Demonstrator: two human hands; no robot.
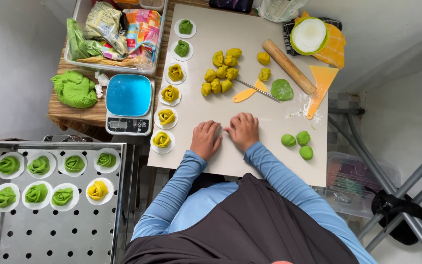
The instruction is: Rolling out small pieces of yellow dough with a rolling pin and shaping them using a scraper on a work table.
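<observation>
My left hand [205, 140] and right hand [242, 130] press palm-down, side by side, on the pale rectangular work board [250, 161]; whether they cover any dough, I cannot tell. The small yellow dough lumps [221, 73] lie well beyond my fingertips, and three round green dough balls [299, 144] sit near my right hand.

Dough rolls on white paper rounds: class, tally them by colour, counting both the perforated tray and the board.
Green dough rolls: 9
Yellow dough rolls: 5
Total: 14
</observation>
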